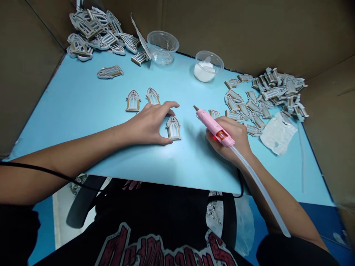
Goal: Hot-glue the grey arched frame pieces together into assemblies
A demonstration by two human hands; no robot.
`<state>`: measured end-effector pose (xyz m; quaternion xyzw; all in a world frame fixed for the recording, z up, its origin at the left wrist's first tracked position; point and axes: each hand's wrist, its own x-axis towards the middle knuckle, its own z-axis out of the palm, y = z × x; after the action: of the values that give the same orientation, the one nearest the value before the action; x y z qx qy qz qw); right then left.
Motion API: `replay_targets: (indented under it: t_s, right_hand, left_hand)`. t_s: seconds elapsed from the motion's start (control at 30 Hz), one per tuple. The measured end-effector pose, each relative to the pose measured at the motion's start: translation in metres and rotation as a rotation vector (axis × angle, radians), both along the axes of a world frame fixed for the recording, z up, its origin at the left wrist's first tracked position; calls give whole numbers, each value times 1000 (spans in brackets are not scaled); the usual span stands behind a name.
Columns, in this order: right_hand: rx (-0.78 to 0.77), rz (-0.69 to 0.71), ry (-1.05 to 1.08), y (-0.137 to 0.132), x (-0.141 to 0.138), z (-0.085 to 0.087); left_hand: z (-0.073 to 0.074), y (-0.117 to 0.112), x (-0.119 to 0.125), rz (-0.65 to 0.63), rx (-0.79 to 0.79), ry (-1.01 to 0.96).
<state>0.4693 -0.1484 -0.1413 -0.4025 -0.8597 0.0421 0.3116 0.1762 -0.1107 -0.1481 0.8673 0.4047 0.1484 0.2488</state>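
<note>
A pink hot glue gun is gripped in my right hand, its nozzle pointing up and left above the table. A long translucent glue stick runs out of its back end. My left hand rests on the table with thumb and fingers spread around a small arched window piece. Whether the fingertips touch that piece is hard to tell. Two similar arched pieces, one on the left and one on the right, lie just beyond my left hand, which partly covers the right one.
Window pieces are heaped at the back left and the right. Two clear plastic tubs stand at the back, one with scraps, another with white material. A torn white sheet lies right. A black cable crosses my left forearm.
</note>
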Motion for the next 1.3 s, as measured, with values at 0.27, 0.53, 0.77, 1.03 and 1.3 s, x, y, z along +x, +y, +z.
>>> replay_targets:
  t_s: [0.27, 0.53, 0.77, 1.03, 1.3]
  right_hand:
    - [-148, 152, -102, -6, -4, 2]
    - [-199, 151, -135, -9, -7, -1]
    - [-172, 172, -116, -10, -7, 2]
    - [-198, 132, -131, -11, -7, 4]
    - [-168, 139, -101, -12, -7, 5]
  left_hand:
    - [2, -6, -4, -75, 229, -180]
    - [2, -9, -5, -176, 373, -197]
    - [5, -8, -4, -141, 272, -273]
    - [7, -6, -4, -122, 172, -337]
    - [7, -6, -4, -125, 201, -366]
